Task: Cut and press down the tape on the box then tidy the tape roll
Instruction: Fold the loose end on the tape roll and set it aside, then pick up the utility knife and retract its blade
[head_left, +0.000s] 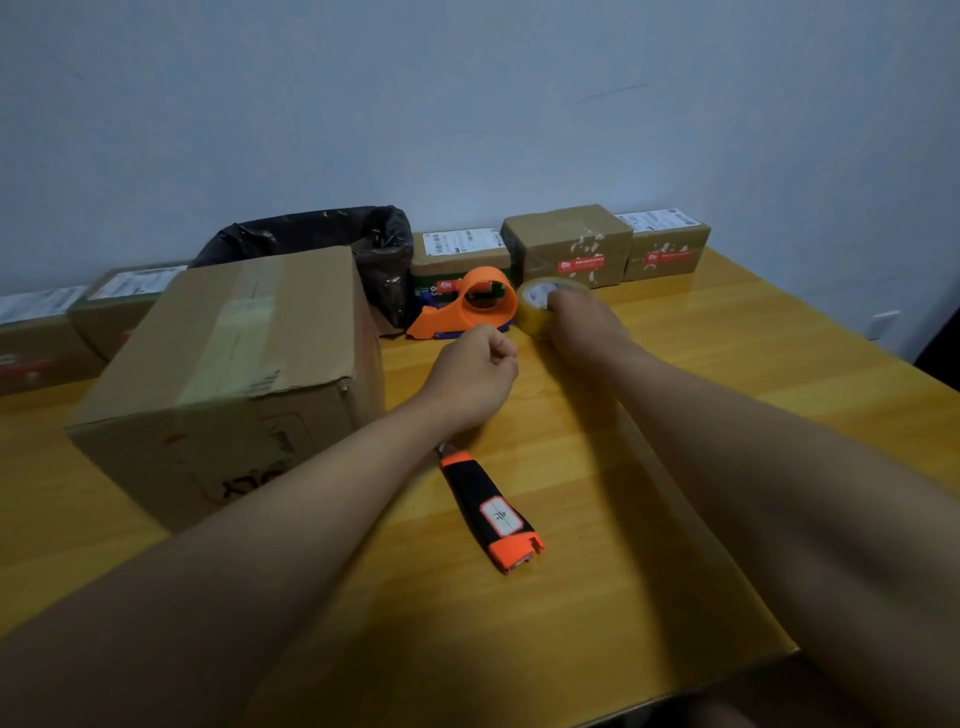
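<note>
A large cardboard box (228, 364) stands at the left of the wooden table, with a strip of clear tape running over its top. My right hand (582, 327) grips a yellowish tape roll (537, 306) that rests on the table near the back. My left hand (475, 371) is closed in a fist just left of the roll; whether it pinches a tape end is unclear. An orange and black utility knife (491, 512) lies on the table under my left forearm. An orange tape dispenser (470, 306) sits just behind my left hand.
A bin lined with a black bag (332, 244) stands behind the big box. Several small taped parcels (569, 244) line the wall at the back. The table's (675, 467) front edge runs low at the right.
</note>
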